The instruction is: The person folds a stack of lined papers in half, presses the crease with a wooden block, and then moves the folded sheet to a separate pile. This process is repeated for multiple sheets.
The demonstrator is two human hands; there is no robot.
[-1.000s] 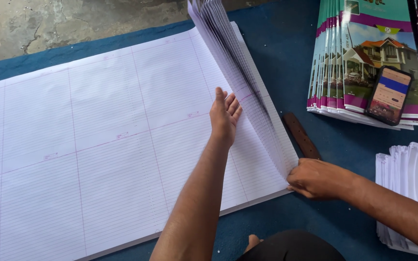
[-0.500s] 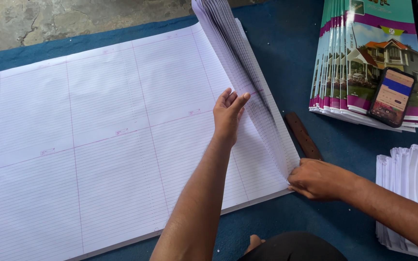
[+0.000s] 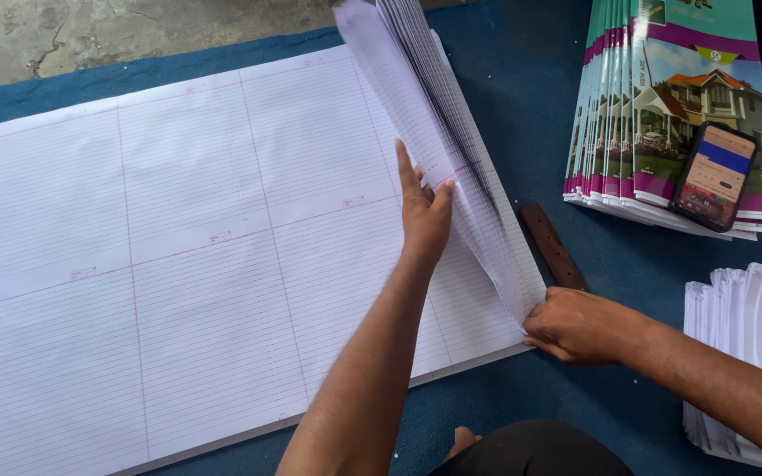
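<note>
A blue mat (image 3: 522,97) covers the floor, with bare grey concrete (image 3: 134,35) showing along its far edge. On the mat lies a large stack of ruled sheets (image 3: 178,256), white with fine lines and pink rules that divide each sheet into panels. The stack spreads out to the left of both hands, its long axis running left to right across the view.

Along its right edge a batch of lifted sheets (image 3: 434,106) stands up in a fan. The left hand (image 3: 423,204) is open, fingers straight and pressed flat against the near face of this fan, holding it upright. The right hand (image 3: 579,324) is closed in a pinch on the near right corner of the lifted sheets, where they meet the mat. The right hand is the one at the corner; the left sits farther away, about midway along the fan.

Just beyond the right hand a dark brown wooden strip (image 3: 553,247) lies on the mat, beside the stack's edge. Farther right and away from the person is a fanned pile of printed covers (image 3: 637,115) in green and purple showing a house, with a phone (image 3: 714,176) resting on top. Near the right forearm sits a pile of white folded sheets (image 3: 743,344).
</note>
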